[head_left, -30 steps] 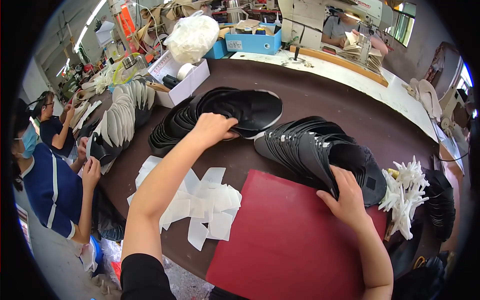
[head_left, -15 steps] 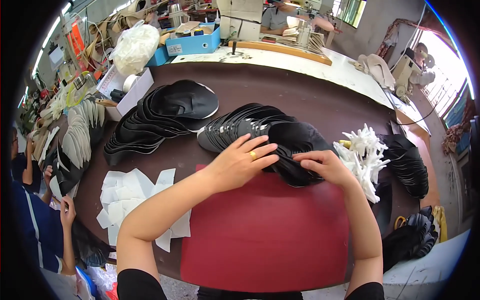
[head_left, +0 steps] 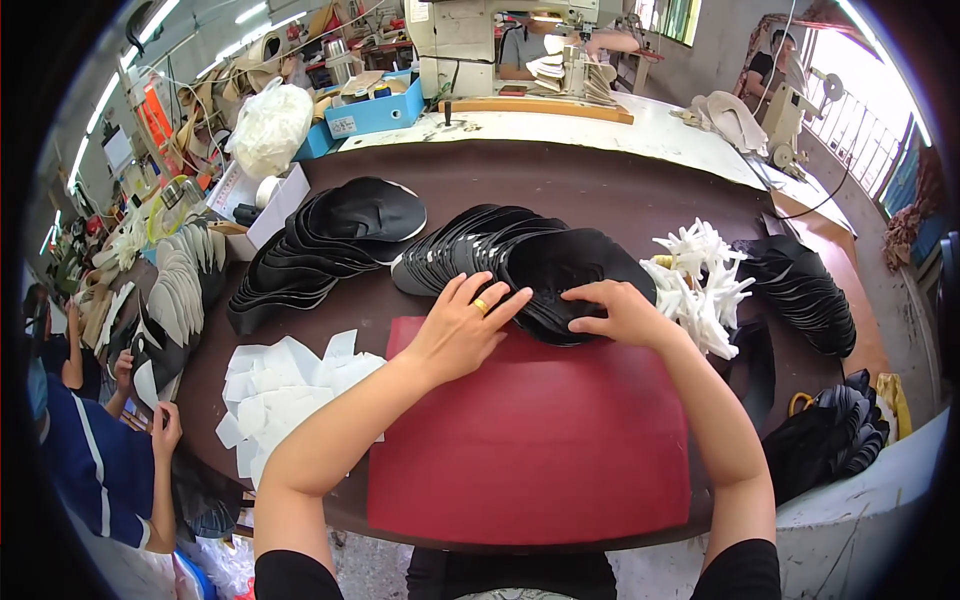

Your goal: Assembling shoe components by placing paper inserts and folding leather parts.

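A fanned stack of black shoe uppers lies in front of me, at the far edge of a red mat. My left hand, with a gold ring on it, rests its stretched fingers against the stack's near side. At the top upper's opening is my right hand, thumb and forefinger apart, fingertips touching the black material. A second stack of black uppers sits to the left. White flat pieces are spread near my left forearm. Right of the stack stands a heap of white, finger-like pieces.
More black pieces are fanned at the table's right. Behind the brown tabletop are a blue box and a sewing machine. A co-worker in dark blue handles pieces at the left. Yellow-handled scissors lie at right.
My right hand has shifted left to the top upper's opening, its thumb and forefinger farther apart. My left hand stays at the near side. The whole view has shifted slightly.
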The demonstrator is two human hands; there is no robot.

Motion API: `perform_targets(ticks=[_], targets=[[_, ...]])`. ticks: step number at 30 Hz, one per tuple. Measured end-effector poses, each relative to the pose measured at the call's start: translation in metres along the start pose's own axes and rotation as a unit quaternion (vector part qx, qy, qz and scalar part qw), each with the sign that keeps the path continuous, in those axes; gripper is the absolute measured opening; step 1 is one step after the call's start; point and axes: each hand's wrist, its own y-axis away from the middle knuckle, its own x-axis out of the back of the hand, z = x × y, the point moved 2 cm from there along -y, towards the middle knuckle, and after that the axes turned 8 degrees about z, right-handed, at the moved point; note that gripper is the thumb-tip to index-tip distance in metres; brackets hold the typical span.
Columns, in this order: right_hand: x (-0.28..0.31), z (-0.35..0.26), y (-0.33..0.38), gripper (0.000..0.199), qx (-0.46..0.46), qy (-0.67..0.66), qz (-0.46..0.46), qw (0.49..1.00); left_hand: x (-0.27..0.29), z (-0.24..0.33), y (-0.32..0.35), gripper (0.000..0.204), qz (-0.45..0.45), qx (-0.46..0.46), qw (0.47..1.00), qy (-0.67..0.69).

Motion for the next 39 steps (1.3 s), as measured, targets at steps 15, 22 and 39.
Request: perform_targets(ticks=[15,22,39], targets=[[0.040,-0.014,-0.054,0.022,0.091,0.281,0.154,0.943,-0.021,0.002,-0.006,0.031,0.013,0.011,0.980,-0.197],[0.136,-0.134,-0.038,0.019,-0.030,-0.031,0.136,0.990,0.069,0.028,0.022,0.065,0.037,0.294,0.842,0.450],[-0.243,-0.319,-0.024,0.019,0.122,-0.111,-0.248,0.955,0.262,0.058,0.353,0.024,0.053,0.529,0.847,-0.017]])
